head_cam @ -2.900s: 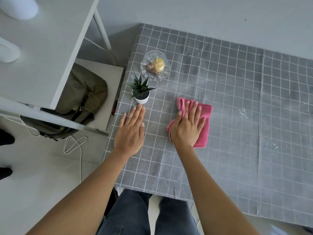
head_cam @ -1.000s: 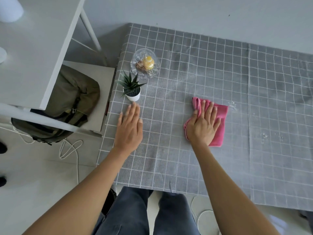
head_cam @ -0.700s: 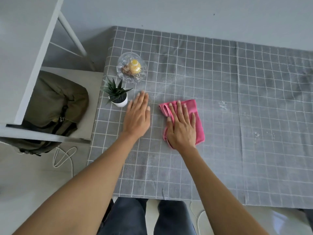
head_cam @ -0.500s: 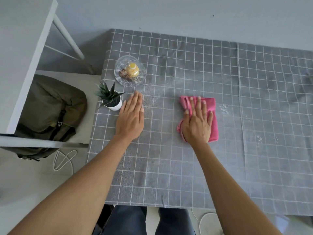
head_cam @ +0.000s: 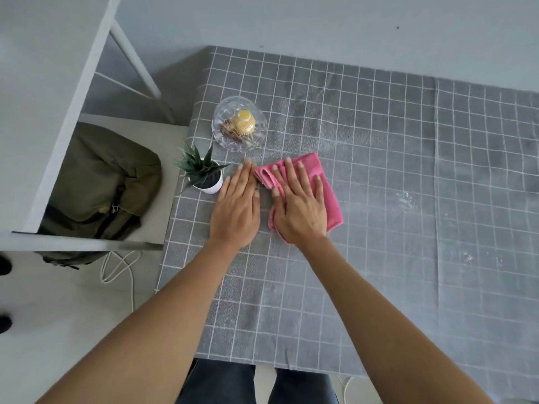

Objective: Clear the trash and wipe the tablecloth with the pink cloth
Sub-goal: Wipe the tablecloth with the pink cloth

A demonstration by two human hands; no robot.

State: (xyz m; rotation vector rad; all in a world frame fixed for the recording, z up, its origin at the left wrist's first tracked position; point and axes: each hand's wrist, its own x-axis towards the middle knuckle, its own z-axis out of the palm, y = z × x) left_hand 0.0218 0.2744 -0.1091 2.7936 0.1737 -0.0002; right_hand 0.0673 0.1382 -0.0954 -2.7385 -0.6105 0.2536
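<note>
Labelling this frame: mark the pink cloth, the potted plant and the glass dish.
pink cloth (head_cam: 328, 196), head view, bare right half beside the fingers.
potted plant (head_cam: 211, 186), head view, white pot's rim.
glass dish (head_cam: 258, 135), head view, clear right wall.

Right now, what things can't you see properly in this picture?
Head view only:
- Pink cloth: its middle is hidden under the right hand.
- Tablecloth: cut off by the right edge of the picture.
- Brown bits in the glass dish: too small to name.
- Green backpack: partly hidden by the white shelf frame.
- White specks: too small to identify.
</note>
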